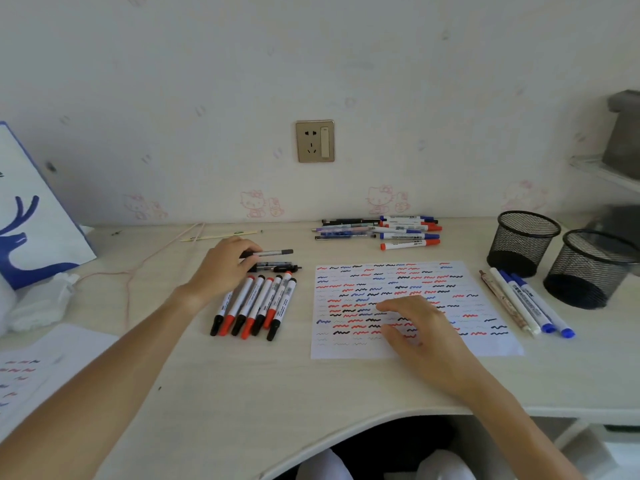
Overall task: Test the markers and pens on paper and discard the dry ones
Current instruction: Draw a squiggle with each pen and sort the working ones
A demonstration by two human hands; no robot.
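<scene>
While the right hand (420, 336) lies flat on the test paper (491, 344), fingers spread and relaxed, pinning the sheet, the left hand (221, 268) curls round a grey-capped pen (273, 252) at the top of the left-hand group. Cap looks on; hard to be sure.

Sheet is nearly filled with red, black and blue squiggles; some faint ones in the lower left rows.

Groups on the desk (214, 386):
- red and black markers (258, 306), a tidy row just left of the paper, with a dark pen (277, 266) lying crosswise above them.
- mixed pile of pens and markers (388, 230) at the back by the wall.
- blue markers and a patterned pen (526, 303) just right of the paper, near two mesh cups (523, 237), both apparently empty.

Which group is tested, untested or dry cannot be told.

Step in hand, as I judge it: picking up the next pen for testing, well into the task. Next move calls for uncapping, probably needing the right hand off the sheet, then a stroke on what bare space remains, low on the page.
</scene>
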